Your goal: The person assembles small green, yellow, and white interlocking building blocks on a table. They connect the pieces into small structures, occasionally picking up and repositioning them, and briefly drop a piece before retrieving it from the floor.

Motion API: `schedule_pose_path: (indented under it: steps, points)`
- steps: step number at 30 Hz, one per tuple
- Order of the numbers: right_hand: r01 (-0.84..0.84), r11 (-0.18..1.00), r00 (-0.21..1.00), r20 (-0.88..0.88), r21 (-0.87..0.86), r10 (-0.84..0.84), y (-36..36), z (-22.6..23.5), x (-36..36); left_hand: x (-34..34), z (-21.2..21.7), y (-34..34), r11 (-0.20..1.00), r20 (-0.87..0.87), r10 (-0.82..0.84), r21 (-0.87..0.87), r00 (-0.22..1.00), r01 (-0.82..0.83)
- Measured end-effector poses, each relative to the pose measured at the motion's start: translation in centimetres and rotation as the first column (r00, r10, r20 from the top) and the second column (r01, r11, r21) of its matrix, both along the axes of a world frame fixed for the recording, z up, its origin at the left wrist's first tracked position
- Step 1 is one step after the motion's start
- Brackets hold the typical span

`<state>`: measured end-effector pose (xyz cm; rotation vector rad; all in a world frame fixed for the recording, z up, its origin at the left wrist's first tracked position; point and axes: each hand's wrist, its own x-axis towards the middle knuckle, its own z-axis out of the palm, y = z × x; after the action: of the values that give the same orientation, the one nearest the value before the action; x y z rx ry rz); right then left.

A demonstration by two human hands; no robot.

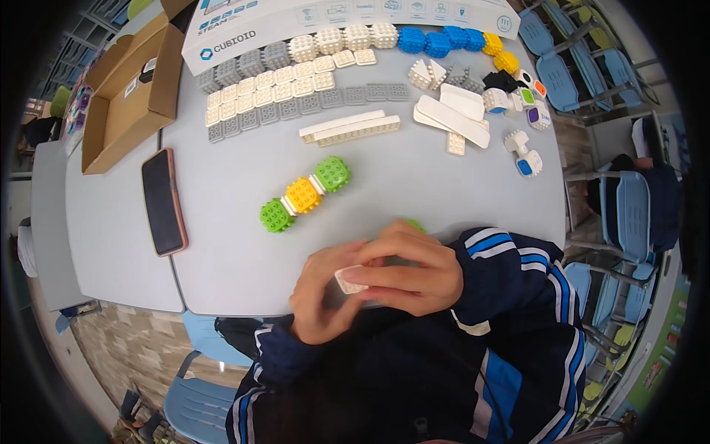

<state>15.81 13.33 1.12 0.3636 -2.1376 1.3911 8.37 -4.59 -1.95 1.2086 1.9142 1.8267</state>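
Observation:
My two hands meet close to the table's near edge. Between them is a small white square connector plate (347, 283), pinched by the fingers of my right hand (414, 272). My left hand (322, 296) curls around the plate's other side with its fingers closed, some of them hidden behind the right hand. Just past my right knuckles a bit of a green block (415, 223) shows; the rest is covered. Farther off lies a joined row of studded blocks: a green one (276, 216), a yellow one (303, 195) and another green one (333, 175), with white connectors between them.
Rows of white plates (283, 91), grey plates (288, 110) and blue blocks (437, 42) line the far side before a big white box (259, 33). Long white beams (347, 129) lie nearer. A phone (163, 201) and an open cardboard box (133, 111) are left; electronic modules (527, 163) right.

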Motion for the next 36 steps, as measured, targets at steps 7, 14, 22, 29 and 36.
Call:
schedule_pose_path:
  steps: [7,14,22,29,36]
  points:
    - [-0.084,0.996,0.996,-0.031,-0.036,0.083,0.9,-0.3,-0.1,-0.4,0.2,-1.0,0.990,-0.133,-0.105,-0.106,0.986,0.091]
    - [-0.036,0.996,0.995,-0.085,0.084,0.043,1.1,0.1,-0.6,0.7,0.3,-0.8,0.999,-0.016,0.016,-0.041,1.000,-0.017]
    - [-0.034,0.977,0.996,-0.078,0.209,0.052,0.9,-0.3,-0.2,-0.1,0.4,-0.8,0.999,-0.208,-0.028,0.035,0.978,0.036]
    - [0.059,0.945,0.995,-0.098,0.321,-0.029,0.6,0.2,-0.5,0.1,0.3,-1.0,0.999,-0.042,-0.008,0.032,0.999,0.010]
    - [0.039,0.969,0.998,-0.062,0.243,-0.025,0.8,0.0,-0.4,-0.1,0.2,-2.0,0.991,0.109,-0.134,-0.005,0.985,0.135]
